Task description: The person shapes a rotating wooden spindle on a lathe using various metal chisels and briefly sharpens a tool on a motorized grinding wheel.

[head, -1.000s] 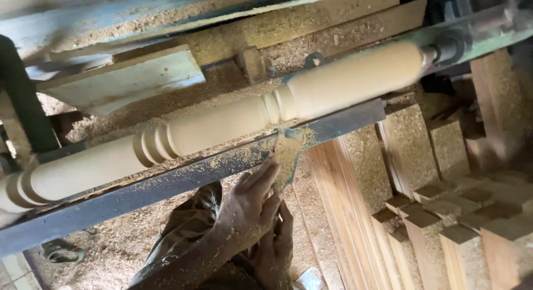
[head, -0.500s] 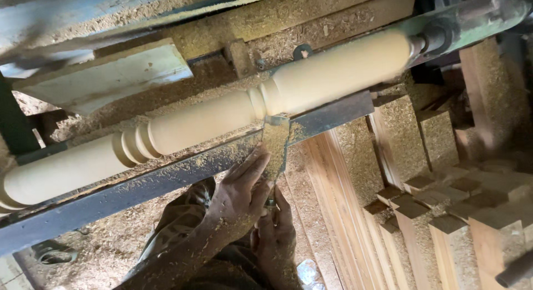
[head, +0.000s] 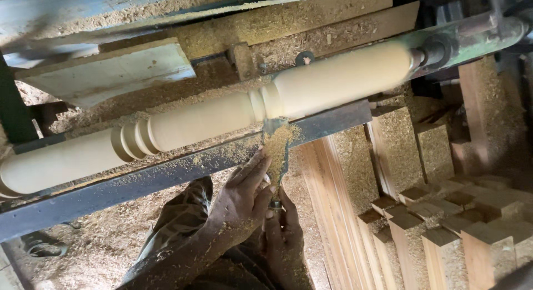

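Lathe bed (head: 166, 173): dark steel rail runs diag. across view, coated in sawdust; doubles as tool support.

Workpiece: pale turned spindle (head: 222, 120) mounted above rail, lower left to upper right, held at right end by green lathe centre (head: 444, 48). Surface blurred, so prob. spinning. Beads at left and mid already cut; right section plain cylinder.

Stock: stack of square wood blanks (head: 444, 234) lower right, well apart from cut. Long planks (head: 333, 212) just beside hands.

Left hand (head: 244, 201): fingers extended and pressed on the chisel (head: 276, 151) blade, not wrapped; steadies it against rail.

Right hand (head: 286, 234): below the left, fingers closed round chisel handle end, mostly hidden.

Chisel: flat blade laden w/ chips, tip touching spindle just below mid bead.

Assessment, step in hand (shaping at mid bead): in my judgement, keep blade bedded on rail, left hand close to rest but clear of spinning wood, light steady feed, handle low. Chip build-up on blade obscures edge; risk of dig-in if tip tilts.

Vs. earlier frame (1 s ago): spindle and hands sit further right and lower in view, consistent w/ head shift; chisel stays at same bead, grip unchanged; more chips heaped on blade.
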